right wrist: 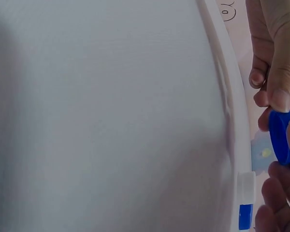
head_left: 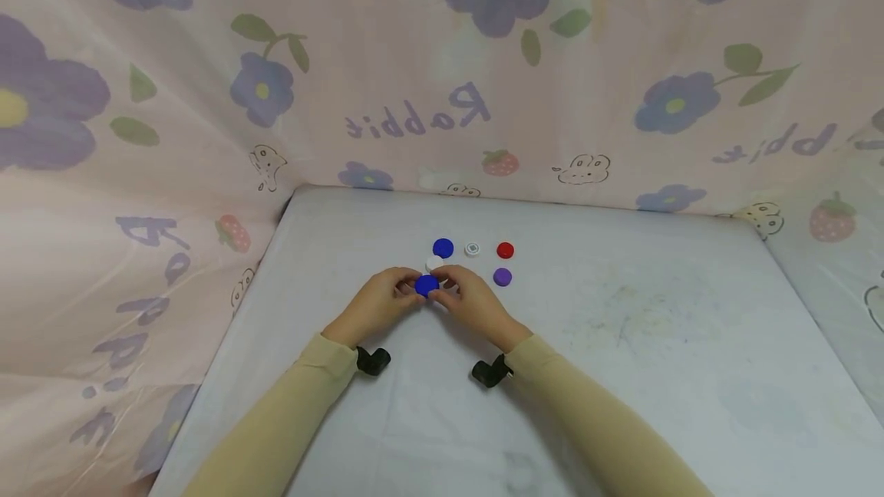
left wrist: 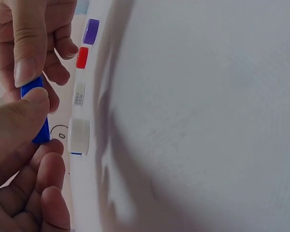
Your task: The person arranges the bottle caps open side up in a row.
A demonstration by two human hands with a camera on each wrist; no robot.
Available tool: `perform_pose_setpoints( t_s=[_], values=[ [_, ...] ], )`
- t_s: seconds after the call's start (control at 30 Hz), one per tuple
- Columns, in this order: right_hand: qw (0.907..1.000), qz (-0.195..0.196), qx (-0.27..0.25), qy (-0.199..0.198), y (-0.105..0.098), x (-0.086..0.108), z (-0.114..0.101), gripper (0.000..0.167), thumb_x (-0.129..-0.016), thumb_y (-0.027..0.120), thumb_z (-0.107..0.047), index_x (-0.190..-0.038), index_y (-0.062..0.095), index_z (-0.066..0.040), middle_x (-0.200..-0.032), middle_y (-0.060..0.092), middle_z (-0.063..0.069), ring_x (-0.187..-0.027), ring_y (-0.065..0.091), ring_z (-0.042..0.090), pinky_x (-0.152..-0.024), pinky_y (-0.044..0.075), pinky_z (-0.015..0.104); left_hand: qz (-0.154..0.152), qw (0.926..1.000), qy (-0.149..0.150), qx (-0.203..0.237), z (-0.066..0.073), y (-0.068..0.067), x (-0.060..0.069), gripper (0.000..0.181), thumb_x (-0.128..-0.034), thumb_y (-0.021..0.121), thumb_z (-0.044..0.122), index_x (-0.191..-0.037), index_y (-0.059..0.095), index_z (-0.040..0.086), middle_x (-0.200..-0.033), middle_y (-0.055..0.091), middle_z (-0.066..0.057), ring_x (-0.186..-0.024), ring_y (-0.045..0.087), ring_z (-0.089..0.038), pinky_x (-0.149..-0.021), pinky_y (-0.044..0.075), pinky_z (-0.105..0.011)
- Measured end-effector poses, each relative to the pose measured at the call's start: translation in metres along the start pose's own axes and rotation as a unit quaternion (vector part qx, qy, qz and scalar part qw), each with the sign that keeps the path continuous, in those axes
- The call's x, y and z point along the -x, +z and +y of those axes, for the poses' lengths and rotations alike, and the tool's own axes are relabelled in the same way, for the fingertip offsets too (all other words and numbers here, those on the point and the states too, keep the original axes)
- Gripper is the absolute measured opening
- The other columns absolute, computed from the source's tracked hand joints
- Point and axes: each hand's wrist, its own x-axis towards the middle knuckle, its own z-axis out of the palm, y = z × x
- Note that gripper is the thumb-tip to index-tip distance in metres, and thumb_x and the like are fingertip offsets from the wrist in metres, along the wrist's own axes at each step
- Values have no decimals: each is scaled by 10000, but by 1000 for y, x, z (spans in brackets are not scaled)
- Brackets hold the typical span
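Between my two hands is a blue bottle cap [head_left: 427,285], held up over the table. My left hand [head_left: 384,299] pinches it from the left side, while the right hand [head_left: 475,304] grips the opposite edge with thumb and fingers. The right wrist view shows the hollow inside of this blue cap [right wrist: 280,137]. Just behind the hands lies a white cap [head_left: 434,262], partly covered by them. A second blue cap [head_left: 443,248] lies farther back, with a small white cap [head_left: 473,249] to its right.
Right of the hands a red cap [head_left: 506,250] and a purple cap [head_left: 503,277] lie on the white table [head_left: 691,374]. A flower-printed curtain [head_left: 414,60] hangs along the back and sides. Each wrist carries a black camera mount [head_left: 374,361].
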Motion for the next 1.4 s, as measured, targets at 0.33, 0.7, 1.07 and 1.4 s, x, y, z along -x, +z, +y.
perform_pose_setpoints(
  t_s=[0.33, 0.7, 1.07, 1.4],
  values=[
    [9991, -18, -387, 158, 2, 0, 3, 389, -941, 652, -285, -1285, 589, -115, -1002, 640, -40, -829, 591, 112, -707, 505, 275, 110, 9997, 190, 42, -2, -2, 1, 344, -890, 722, 225, -1202, 630, 114, -960, 643, 48, -842, 594, -105, -778, 490, -320],
    [9960, -61, -719, 518, 4, 0, 3, 347, -991, 550, -358, -1274, 587, -160, -948, 662, -1, -771, 587, 129, -641, 508, 308, 250, 9995, 208, 29, -4, -3, 1, 227, -953, 639, 203, -1167, 649, 130, -911, 628, 46, -822, 576, -129, -744, 482, -315],
    [9937, -129, -899, 651, 3, -1, 3, 301, -1006, 531, -326, -1239, 604, -150, -913, 659, 32, -756, 572, 147, -632, 484, 303, 218, 9996, 95, 124, -7, -1, 0, 197, -953, 638, 208, -1137, 671, 146, -890, 636, 45, -802, 562, -138, -727, 469, -319],
    [9940, -65, -897, 627, 2, -3, 5, 241, -1013, 520, -301, -1191, 622, -174, -905, 677, 7, -748, 578, 146, -615, 478, 302, 173, 9996, 102, 181, -6, -2, -1, 199, -966, 617, 230, -1138, 659, 139, -930, 646, 51, -835, 575, -132, -756, 466, -323]
  ],
)
